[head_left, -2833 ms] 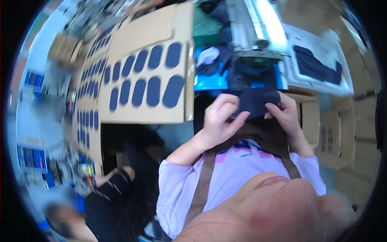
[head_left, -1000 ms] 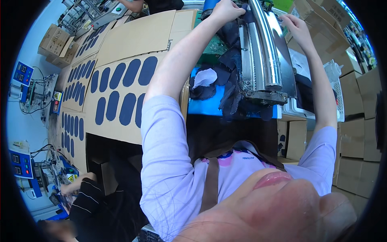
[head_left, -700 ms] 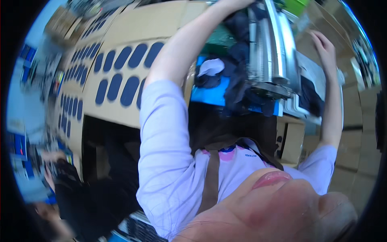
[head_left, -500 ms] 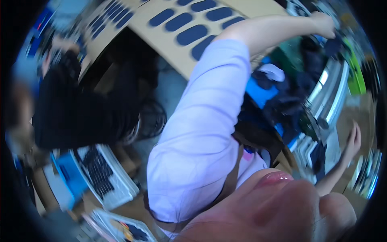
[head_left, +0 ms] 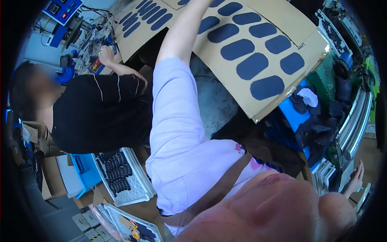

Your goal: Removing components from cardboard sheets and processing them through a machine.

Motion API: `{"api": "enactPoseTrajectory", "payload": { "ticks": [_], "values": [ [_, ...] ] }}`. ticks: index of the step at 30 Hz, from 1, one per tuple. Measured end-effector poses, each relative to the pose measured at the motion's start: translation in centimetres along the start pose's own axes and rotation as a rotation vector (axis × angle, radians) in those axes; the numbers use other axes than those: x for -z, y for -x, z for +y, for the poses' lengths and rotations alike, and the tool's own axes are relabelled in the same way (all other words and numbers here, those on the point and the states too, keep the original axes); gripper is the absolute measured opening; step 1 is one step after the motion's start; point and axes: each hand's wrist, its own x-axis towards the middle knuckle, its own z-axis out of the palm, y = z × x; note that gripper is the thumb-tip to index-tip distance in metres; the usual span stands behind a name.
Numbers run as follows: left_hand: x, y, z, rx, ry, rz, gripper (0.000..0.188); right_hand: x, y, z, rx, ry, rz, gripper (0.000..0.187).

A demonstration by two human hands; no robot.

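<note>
My left arm (head_left: 173, 101) in a lavender sleeve reaches up over a cardboard sheet (head_left: 217, 76) laid with rows of dark blue rounded pads (head_left: 259, 66). Its hand lies beyond the top edge of the picture, so what it holds is hidden. At the far right, my right hand (head_left: 356, 179) shows with fingers stretched out and nothing seen in them. It is nearest to a stack of pale trays or frames (head_left: 322, 181). Dark cloth-like scraps (head_left: 318, 131) and a white piece (head_left: 308, 97) lie on something blue beside the cardboard.
At the left a co-worker in a black shirt (head_left: 96, 113) has a hand (head_left: 107, 55) near a machine with a blue control box (head_left: 62, 11). A white crate (head_left: 141, 189) of black parts and a blue bin (head_left: 86, 173) stand below. Silver rails (head_left: 360, 121) curve at the right.
My left arm has swung from the far right to the upper left, its hand leaving the picture. My right hand appears lower. The view has shifted, showing more of the cardboard and the co-worker.
</note>
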Motion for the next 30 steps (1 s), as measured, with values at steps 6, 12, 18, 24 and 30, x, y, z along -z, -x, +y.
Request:
{"api": "enactPoseTrajectory", "payload": {
  "ticks": [6,12,18,24,30],
  "values": [
    [-0.1,-1.2,-9.1,-0.064,-0.182,-0.017,0.013,1.6,3.0,1.0,-0.161,-0.027,0.042,0.033],
    [-0.4,-1.1,-11.7,-0.047,-0.176,-0.131,0.016,2.6,4.6,1.6,-0.252,-0.168,0.251,0.036],
    [-2.2,0.3,-12.9,0.0,-0.044,-0.095,0.016,7.0,4.5,3.4,-0.335,-0.224,0.174,0.036],
    [-3.2,5.1,-16.5,0.01,-0.04,0.06,0.013,6.4,3.5,5.4,-0.297,-0.246,0.146,0.036],
    [-3.6,10.2,-14.0,0.19,0.012,-0.02,0.018,7.9,3.4,7.9,-0.304,-0.255,0.143,0.037]
  ]
}}
